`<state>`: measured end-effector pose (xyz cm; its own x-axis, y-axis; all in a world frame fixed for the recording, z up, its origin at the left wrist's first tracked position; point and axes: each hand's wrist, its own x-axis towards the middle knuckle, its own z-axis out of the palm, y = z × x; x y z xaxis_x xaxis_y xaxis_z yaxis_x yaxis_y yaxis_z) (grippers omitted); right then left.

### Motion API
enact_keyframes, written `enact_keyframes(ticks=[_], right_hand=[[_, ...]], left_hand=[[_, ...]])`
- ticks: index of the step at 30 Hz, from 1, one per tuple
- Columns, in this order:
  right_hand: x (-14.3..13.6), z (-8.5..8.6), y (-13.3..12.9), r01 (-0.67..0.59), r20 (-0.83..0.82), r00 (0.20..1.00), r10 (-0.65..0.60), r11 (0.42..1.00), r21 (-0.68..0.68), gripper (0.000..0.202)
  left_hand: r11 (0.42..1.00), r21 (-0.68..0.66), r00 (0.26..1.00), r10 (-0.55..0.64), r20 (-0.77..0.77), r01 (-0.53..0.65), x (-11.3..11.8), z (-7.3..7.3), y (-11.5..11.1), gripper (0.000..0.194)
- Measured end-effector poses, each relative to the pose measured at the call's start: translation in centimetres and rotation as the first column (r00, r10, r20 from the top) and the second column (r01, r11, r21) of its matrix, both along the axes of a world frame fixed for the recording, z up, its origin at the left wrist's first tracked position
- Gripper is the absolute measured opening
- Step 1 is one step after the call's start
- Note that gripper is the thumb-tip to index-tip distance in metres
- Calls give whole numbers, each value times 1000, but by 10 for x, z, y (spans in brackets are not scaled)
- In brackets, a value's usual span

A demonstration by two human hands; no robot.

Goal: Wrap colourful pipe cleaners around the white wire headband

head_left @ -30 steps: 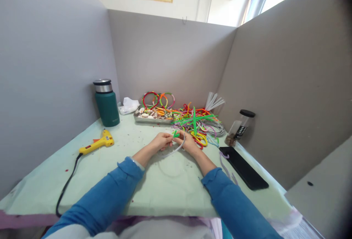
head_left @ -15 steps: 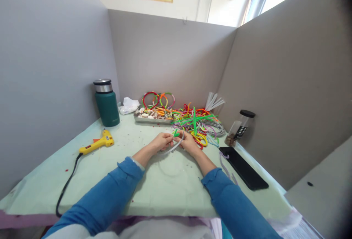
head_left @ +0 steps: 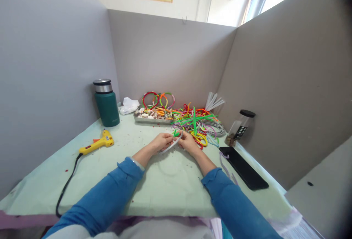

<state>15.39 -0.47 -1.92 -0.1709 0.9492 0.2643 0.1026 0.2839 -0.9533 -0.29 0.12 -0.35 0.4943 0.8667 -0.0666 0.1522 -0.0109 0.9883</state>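
My left hand [head_left: 160, 142] and my right hand [head_left: 187, 142] meet over the middle of the table, both closed, fingertips almost touching. Between them is a short bent green pipe cleaner [head_left: 176, 133], pinched at the fingertips. A thin, pale curved band [head_left: 171, 146], which looks like a headband, runs from below my left fingers up across my right fingers. How the green piece sits on the band is hidden by the fingers. Just beyond my right hand lies a tangled heap of coloured pipe cleaners [head_left: 194, 120].
A metal tray [head_left: 154, 121] of shells stands behind my hands, with colourful wrapped hoops [head_left: 150, 100] at its back. On the left are a yellow glue gun [head_left: 97, 144] and a green bottle [head_left: 106, 107]. A black phone [head_left: 243, 168] and a clear jar [head_left: 238, 129] lie right. Grey partitions surround the table.
The pale band has shifted slightly between the fingers, and the green piece has turned a little. Both hands stay in nearly the same place.
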Motion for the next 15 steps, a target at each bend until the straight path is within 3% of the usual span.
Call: enact_keyframes(ticks=[15], right_hand=[[-1,4,-5,-71,-42,997,70,997,-23,35]], left_hand=[[1000,-4,999,-9,44,9,-1,-11,10,39]])
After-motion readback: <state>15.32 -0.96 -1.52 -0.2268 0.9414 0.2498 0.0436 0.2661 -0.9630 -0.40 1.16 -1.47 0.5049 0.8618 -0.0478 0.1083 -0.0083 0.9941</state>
